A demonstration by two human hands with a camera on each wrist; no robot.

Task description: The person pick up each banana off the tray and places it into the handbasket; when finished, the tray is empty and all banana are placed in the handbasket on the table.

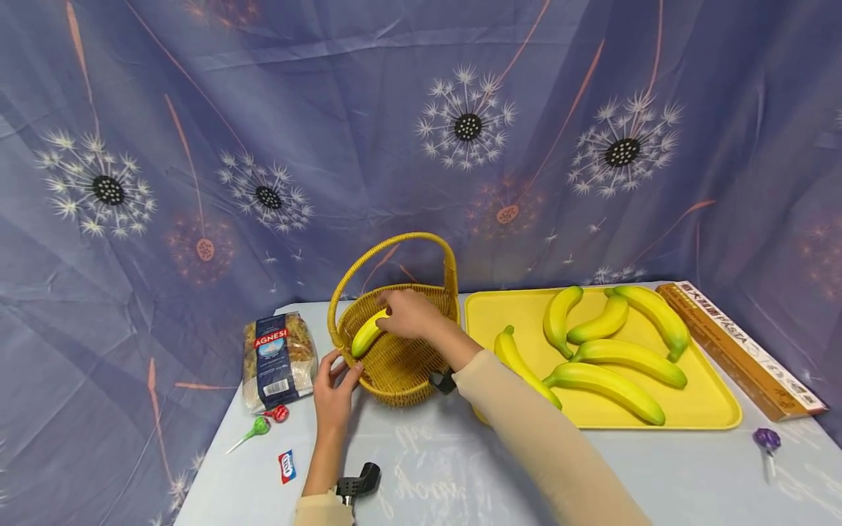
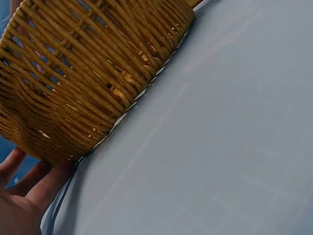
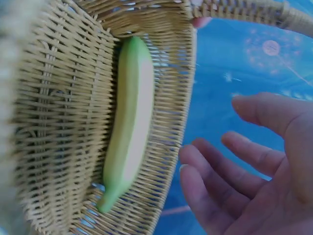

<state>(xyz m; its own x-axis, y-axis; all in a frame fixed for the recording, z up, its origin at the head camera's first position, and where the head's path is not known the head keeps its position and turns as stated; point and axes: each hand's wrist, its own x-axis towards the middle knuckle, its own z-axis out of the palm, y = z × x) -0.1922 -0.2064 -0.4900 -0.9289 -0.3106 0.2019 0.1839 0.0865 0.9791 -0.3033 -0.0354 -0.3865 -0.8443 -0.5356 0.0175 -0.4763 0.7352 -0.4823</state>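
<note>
A yellow wicker basket (image 1: 403, 365) with a tall arched handle stands on the table. Inside it, a yellow banana with green ends (image 3: 131, 117) lies along the wall. My right hand (image 1: 411, 313) is over the basket beside that banana. In the right wrist view, the right hand (image 3: 259, 171) has loosely bent fingers, holds nothing and is apart from the banana. My left hand (image 1: 334, 394) rests its fingertips on the basket's outer left side, near the handle's foot. The left wrist view shows the left hand (image 2: 29, 196) with extended fingers touching the weave.
Right of the basket, a yellow tray (image 1: 520, 310) bears several bananas (image 1: 608, 387). A pasta box (image 1: 743, 351) lies along its right side, near a purple lollipop (image 1: 767, 440). At left are a pasta bag (image 1: 279, 361), green (image 1: 260, 426) and red (image 1: 279, 413) lollipops and a small wrapped sweet (image 1: 286, 466).
</note>
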